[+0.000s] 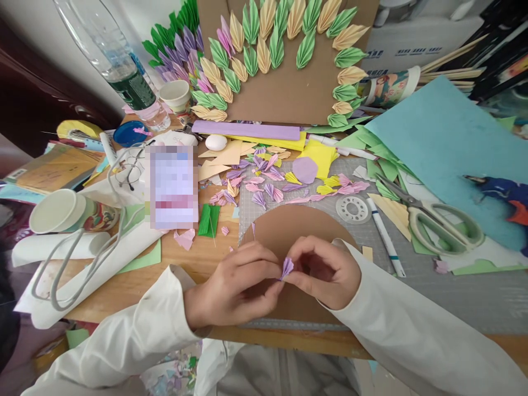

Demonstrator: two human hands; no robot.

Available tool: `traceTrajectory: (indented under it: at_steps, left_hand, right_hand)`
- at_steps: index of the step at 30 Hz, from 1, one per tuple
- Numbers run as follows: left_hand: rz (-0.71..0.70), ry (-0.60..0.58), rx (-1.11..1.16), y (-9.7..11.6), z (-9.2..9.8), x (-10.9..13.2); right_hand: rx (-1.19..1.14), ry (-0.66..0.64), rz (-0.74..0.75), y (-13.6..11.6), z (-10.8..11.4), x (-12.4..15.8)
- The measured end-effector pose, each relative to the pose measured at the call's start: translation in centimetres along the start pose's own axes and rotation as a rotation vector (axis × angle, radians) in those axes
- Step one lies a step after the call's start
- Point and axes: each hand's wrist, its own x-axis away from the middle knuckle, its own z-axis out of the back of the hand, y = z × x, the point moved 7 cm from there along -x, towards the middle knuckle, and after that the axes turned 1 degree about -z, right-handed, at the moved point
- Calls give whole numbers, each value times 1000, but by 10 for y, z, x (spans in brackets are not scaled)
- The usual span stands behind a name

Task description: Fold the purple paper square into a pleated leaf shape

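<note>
A small pleated purple paper piece [287, 267] is pinched between my two hands, over a round brown cardboard disc [305, 223]. My left hand [239, 283] grips its lower end from the left, and the fingertips of my right hand [325, 269] close on its right side. Another tiny purple piece [253, 228] rests by the disc's upper left edge. Beyond the disc lie many loose folded pieces, pink, purple and yellow, such as a purple one [259, 199]. Both forearms hide part of the disc's front and sides.
Large scissors [433, 217], a white marker [385, 236] and a white perforated disc [353, 209] lie to the right. Behind stands a brown board [284, 93] with paper leaves. Paper cups [58, 212], a cable and a bottle [127, 82] crowd the left.
</note>
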Motion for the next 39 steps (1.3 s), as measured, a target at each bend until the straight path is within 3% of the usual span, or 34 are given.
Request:
traceTrajectory:
  at_steps: [3,8,15,22,26,39]
  left_hand:
    - [-21,-10,10,2,0,-1]
    - [-1,12,-33,1,2,0]
    - [73,64,-76,-2,10,-2]
    - [-43,48,-182,3,6,3]
    - [-57,50,-248,4,6,4]
    - [-125,48,-516,14,10,2]
  right_hand:
    - [-101,0,-42,0,-2,-1]
    - [-28,-15,74,-9,1,-1]
    - [-40,74,106,-9,7,0]
    - [80,1,173,-19,8,1]
    - [109,35,237,-25,10,2]
    - [-84,130,42,-5,14,3]
